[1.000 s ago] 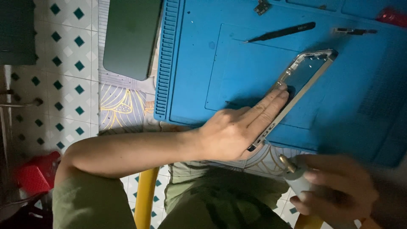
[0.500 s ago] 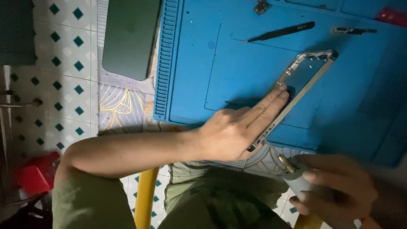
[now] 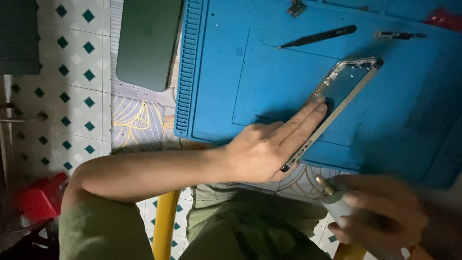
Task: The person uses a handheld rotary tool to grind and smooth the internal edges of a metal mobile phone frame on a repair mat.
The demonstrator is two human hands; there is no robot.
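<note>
My left hand [image 3: 272, 147] lies flat on a silver phone frame [image 3: 349, 84], fingers stretched along its near edge and pressing it down on the blue work mat [image 3: 269, 72]. Below the mat's front edge, my right hand [image 3: 380, 216] is closed round a small grey rotary tool [image 3: 337, 200] with a brass tip pointing up and left toward the frame's lower end. The tool's body is mostly hidden by my fingers.
Black tweezers [image 3: 320, 36] lie on the mat beyond the frame, with small metal parts [image 3: 399, 35] farther right. A dark green phone back panel [image 3: 147, 41] rests left of the mat. A red object [image 3: 41, 197] stands on the tiled floor at lower left.
</note>
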